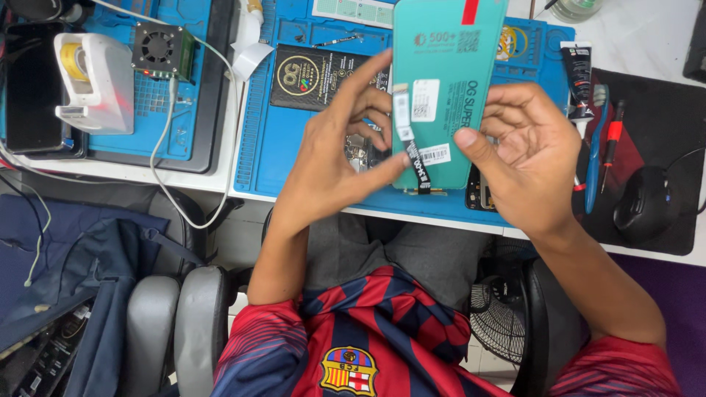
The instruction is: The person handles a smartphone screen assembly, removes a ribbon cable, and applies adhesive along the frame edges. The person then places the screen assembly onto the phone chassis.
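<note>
Far left, counter: white tape dispenser (93,81) with a yellow roll; small black fan (157,47) just right of it, both on a blue mat (193,110).
Left hand (334,165): raised over the near edge of the counter, fingers partly curled. Thumb and forefinger pinch the left edge of the teal panel (445,81), about where a black ribbon cable (413,158) hangs down its face.
Panel: held in the air between both hands, above the big blue work mat (272,147). Long axis runs near-to-far, tilted slightly right at the far end. Near end sits between the two hands; far end leaves the frame.
Right hand (529,158): thumb pressed on the panel's lower right face, other fingers loosely bent behind its right edge. Grip looks lighter than the left.
Nearer hand: both touching; left one is closer to the cable.
Right, counter: black tube (579,77), blue brush (596,147), red screwdriver (610,143), black mouse (647,202).
</note>
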